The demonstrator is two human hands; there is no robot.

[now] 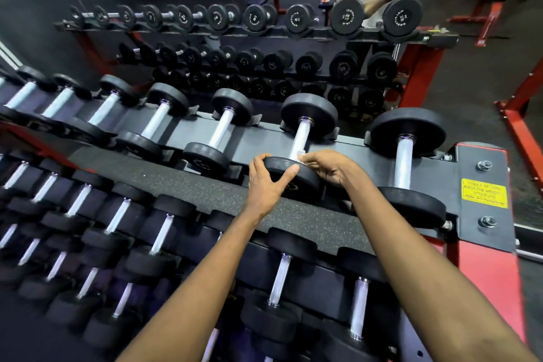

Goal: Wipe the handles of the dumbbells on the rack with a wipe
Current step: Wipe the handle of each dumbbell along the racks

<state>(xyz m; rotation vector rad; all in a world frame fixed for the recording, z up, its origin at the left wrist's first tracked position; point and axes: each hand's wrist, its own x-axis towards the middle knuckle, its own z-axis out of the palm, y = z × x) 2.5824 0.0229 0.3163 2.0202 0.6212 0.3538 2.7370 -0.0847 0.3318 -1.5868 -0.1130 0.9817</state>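
Progress looks early: right hand [329, 169] pinches wipe [302, 156] on one handle [300, 137], left hand [269, 182] grip clasps its head [293, 181]; nine-o'clock handles [221, 132] await.

dumbbells [226, 126] row on rack [470, 173] | wipe [301, 154] seemingly on handle [302, 137], second dumbbell [308, 113] from right

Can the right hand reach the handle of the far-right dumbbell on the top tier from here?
Probably yes: that handle stands bare just beside the right hand, which pinches the wipe, with nothing between them.
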